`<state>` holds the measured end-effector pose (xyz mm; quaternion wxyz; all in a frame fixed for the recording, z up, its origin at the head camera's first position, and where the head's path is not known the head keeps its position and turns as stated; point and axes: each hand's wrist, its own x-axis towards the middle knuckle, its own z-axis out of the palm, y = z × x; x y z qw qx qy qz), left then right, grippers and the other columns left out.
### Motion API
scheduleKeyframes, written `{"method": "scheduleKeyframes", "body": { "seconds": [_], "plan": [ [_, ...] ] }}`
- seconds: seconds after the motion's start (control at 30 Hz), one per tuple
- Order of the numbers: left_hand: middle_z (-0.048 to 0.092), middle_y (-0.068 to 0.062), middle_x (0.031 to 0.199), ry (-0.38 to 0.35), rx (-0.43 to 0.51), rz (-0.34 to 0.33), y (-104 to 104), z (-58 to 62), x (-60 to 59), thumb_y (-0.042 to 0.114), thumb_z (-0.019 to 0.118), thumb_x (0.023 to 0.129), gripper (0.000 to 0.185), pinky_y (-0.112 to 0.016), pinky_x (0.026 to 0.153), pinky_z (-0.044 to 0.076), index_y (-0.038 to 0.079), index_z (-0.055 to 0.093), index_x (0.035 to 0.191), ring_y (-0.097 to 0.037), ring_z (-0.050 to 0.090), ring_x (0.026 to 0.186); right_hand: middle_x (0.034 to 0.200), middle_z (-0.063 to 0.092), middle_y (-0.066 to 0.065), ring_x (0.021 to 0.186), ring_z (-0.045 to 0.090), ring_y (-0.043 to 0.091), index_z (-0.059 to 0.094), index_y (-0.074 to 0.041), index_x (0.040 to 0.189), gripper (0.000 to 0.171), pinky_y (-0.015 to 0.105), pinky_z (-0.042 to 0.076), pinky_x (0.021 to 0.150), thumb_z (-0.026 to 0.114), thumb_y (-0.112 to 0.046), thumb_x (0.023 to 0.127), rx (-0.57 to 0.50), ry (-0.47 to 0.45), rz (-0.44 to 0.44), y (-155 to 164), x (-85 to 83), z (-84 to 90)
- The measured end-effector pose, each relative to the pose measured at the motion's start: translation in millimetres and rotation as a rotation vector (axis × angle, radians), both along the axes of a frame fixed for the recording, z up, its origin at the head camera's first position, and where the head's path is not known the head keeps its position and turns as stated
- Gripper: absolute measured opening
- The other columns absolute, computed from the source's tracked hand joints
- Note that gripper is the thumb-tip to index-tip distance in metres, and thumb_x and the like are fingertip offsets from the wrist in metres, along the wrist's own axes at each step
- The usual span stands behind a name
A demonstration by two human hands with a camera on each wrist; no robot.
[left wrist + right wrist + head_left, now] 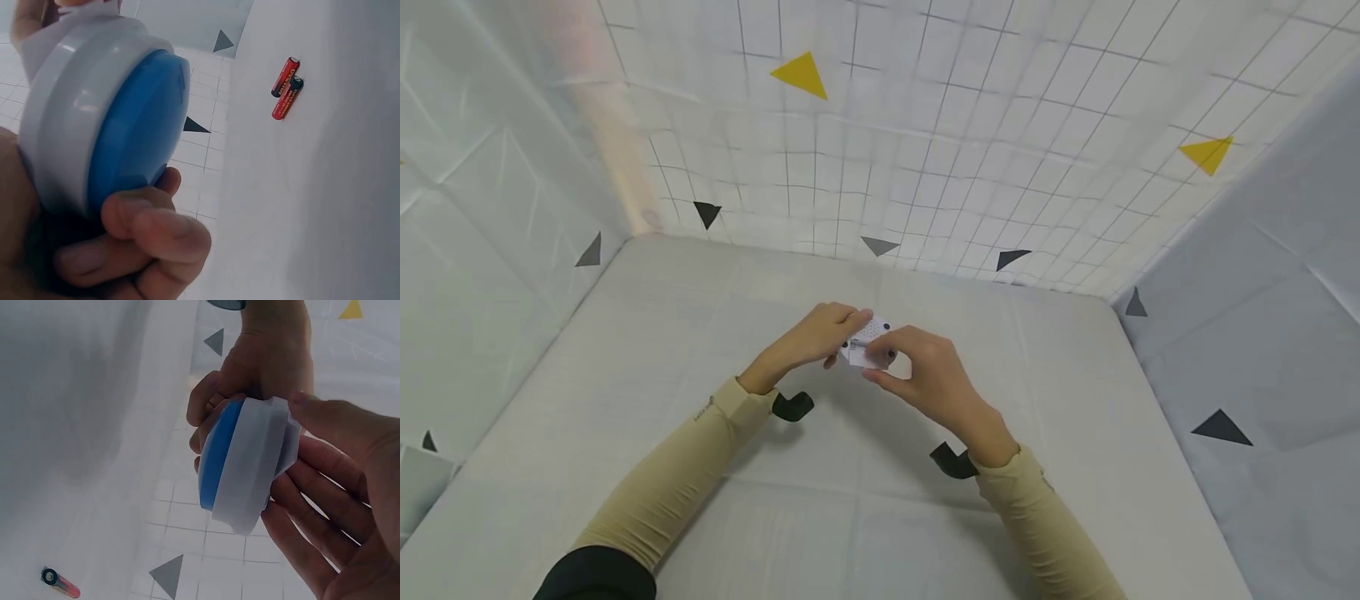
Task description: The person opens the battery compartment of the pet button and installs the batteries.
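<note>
A round push-button device (872, 328) with a white body (247, 469) and a blue domed top (140, 125) is held up above the table. Its back, with small speaker holes and black feet, faces up in the head view. My left hand (820, 333) grips it, thumb over the back edge and fingers curled under the blue dome. Against the back, my right hand (936, 375) pinches a white battery cover (867, 358), which stands out at a tilt in the right wrist view. Part of the cover is hidden by the right fingers.
Two red-and-black batteries, one (286, 76) beside the other (288, 99), lie on the white table (850, 517). White sheet walls with coloured triangles stand at the back and both sides. A black wrist mount (793, 407) sticks out from the left sleeve.
</note>
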<state>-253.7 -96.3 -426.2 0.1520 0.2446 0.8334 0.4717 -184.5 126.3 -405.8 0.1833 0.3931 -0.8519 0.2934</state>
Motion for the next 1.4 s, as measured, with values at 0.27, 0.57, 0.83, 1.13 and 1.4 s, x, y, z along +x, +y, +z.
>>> {"method": "scheduleKeyframes", "body": {
  "seconds": [0.27, 0.57, 0.83, 1.13, 1.4],
  "plan": [
    [0.059, -0.004, 0.073, 0.003, -0.022, 0.031, -5, 2.7, -2.2, 0.044, 0.042, 0.113, 0.047, -0.026, 0.045, 0.04, 0.007, 0.068, 0.103, -0.032, 0.053, 0.046, 0.111, 0.076, 0.003, 0.103, 0.071, 0.018, 0.074, -0.008, 0.115, 0.037, 0.036, 0.061, 0.086, 0.092, -0.016, 0.084, 0.012, -0.089, 0.003, 15, -8.2, 8.0],
    [0.065, -0.007, 0.08, -0.006, -0.053, 0.068, -11, 8.8, -7.9, 0.044, 0.042, 0.114, 0.047, -0.025, 0.045, 0.04, 0.006, 0.069, 0.115, -0.017, 0.05, 0.045, 0.114, 0.074, 0.005, 0.105, 0.071, 0.02, 0.072, -0.005, 0.118, 0.039, 0.038, 0.063, 0.093, 0.091, -0.011, 0.084, 0.054, -0.208, -0.098, 47, -26.3, 4.6],
    [0.069, -0.008, 0.085, -0.018, -0.047, 0.061, -11, 10.6, -7.8, 0.042, 0.042, 0.114, 0.047, -0.025, 0.045, 0.042, 0.004, 0.069, 0.118, -0.017, 0.051, 0.046, 0.114, 0.073, 0.011, 0.106, 0.068, 0.028, 0.073, -0.002, 0.117, 0.034, 0.046, 0.061, 0.096, 0.087, -0.008, 0.087, 0.143, -0.326, -0.227, 74, -51.6, -16.6],
    [0.068, -0.009, 0.087, -0.022, -0.042, 0.069, -10, 7.3, -6.9, 0.042, 0.042, 0.114, 0.047, -0.03, 0.047, 0.046, 0.004, 0.069, 0.119, -0.016, 0.05, 0.047, 0.111, 0.073, 0.015, 0.106, 0.067, 0.032, 0.073, 0.001, 0.114, 0.03, 0.05, 0.058, 0.097, 0.085, -0.004, 0.087, 0.216, -0.423, -0.283, 106, -68.6, -34.9],
    [0.067, -0.009, 0.087, -0.019, -0.044, 0.069, -9, 7.3, -6.1, 0.043, 0.042, 0.114, 0.047, -0.029, 0.047, 0.045, 0.004, 0.068, 0.12, -0.016, 0.05, 0.047, 0.115, 0.073, 0.015, 0.112, 0.066, 0.033, 0.073, -0.001, 0.117, 0.031, 0.052, 0.054, 0.103, 0.083, -0.003, 0.088, 0.3, -0.545, -0.363, 119, -73.9, -48.3]
  ]
}}
